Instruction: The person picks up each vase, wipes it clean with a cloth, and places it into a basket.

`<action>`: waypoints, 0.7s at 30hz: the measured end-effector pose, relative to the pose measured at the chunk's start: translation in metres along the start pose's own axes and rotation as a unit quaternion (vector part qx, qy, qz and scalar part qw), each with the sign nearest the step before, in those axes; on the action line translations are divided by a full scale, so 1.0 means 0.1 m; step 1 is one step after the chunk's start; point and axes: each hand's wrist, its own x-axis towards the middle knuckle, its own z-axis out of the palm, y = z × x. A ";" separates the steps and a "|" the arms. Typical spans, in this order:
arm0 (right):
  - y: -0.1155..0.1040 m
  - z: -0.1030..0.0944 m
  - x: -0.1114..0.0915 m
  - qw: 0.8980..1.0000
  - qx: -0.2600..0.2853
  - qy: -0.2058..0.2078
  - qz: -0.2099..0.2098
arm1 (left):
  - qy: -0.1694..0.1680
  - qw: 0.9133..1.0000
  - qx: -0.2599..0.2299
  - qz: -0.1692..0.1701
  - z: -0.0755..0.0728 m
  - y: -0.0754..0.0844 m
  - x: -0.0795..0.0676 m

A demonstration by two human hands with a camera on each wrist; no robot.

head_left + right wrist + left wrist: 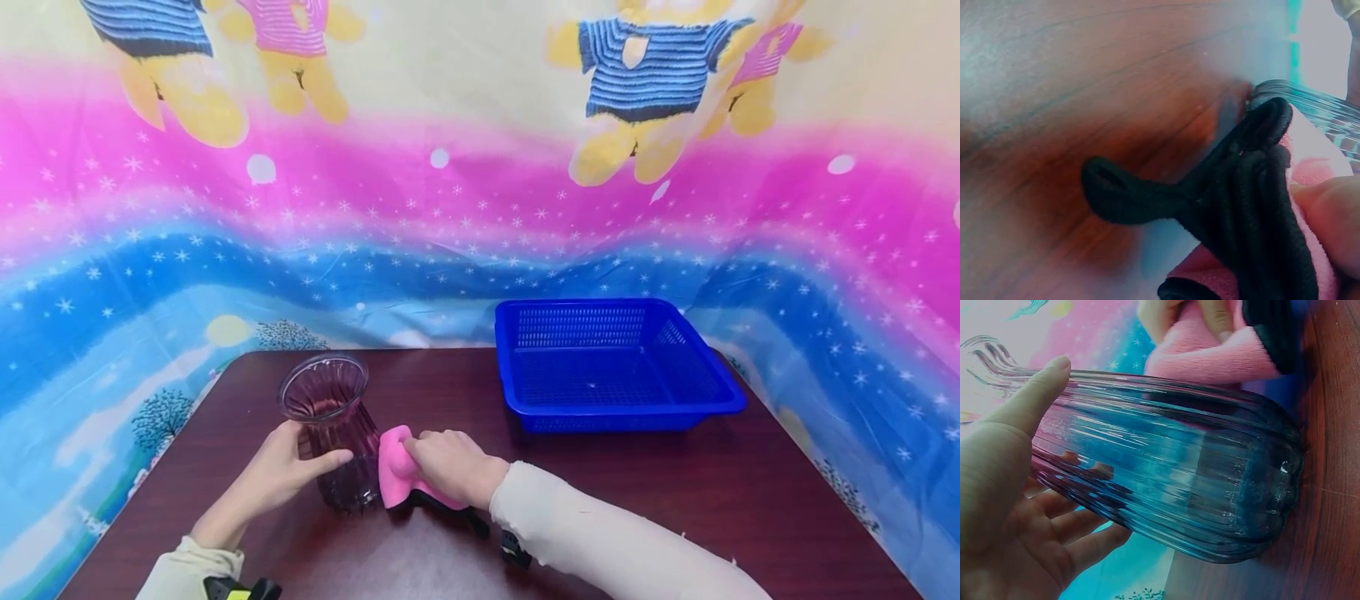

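Nearest the camera, a pale sleeve (622,533) leads to the right hand (453,462), its fingers bunched around a pink cloth (393,477) (black-edged, with a black loop (1129,215)). The left hand (277,467) is curved around a purple glass vase (351,462), thumb on one side, fingers slightly apart on the other. The vase is between the hands, its wall right beside the cloth.

The left hand (1004,456) holds a ribbed, see-through vase (1172,462), thumb along one side near the neck, fingers by the other. Its base is at the wood-grain table (1335,456). The right hand (1161,319) holds a black-edged pink cloth (1210,361), perhaps touching the glass.
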 end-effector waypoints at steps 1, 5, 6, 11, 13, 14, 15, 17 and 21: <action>0.00 0.02 0.00 1.000 -0.004 -0.003 0.000 | -0.001 1.000 -0.002 0.000 0.00 0.00 0.00; 0.00 0.05 -0.02 1.000 -0.009 -0.015 -0.001 | -0.004 1.000 -0.009 -0.004 0.00 0.00 0.00; 0.00 0.06 -0.02 1.000 -0.010 -0.017 -0.001 | -0.006 1.000 -0.011 -0.002 0.00 0.00 -0.01; -0.01 0.09 -0.02 0.999 -0.010 -0.031 0.004 | -0.010 1.000 -0.017 -0.006 0.00 0.00 0.00; 0.00 0.10 -0.02 0.999 -0.008 -0.035 0.005 | -0.009 1.000 -0.011 -0.012 0.00 0.00 0.00; 0.00 0.11 -0.02 0.999 -0.008 -0.035 0.005 | -0.009 1.000 -0.006 -0.013 0.00 0.01 0.00; 0.00 0.12 -0.02 0.999 -0.009 -0.036 0.005 | -0.008 1.000 -0.002 -0.014 0.00 0.01 0.00; 0.01 0.13 -0.02 0.999 -0.008 -0.034 0.003 | -0.007 1.000 0.006 -0.014 0.00 0.01 -0.01; 0.02 0.13 -0.02 0.999 -0.002 -0.033 -0.002 | -0.004 1.000 0.013 -0.015 -0.01 0.01 -0.01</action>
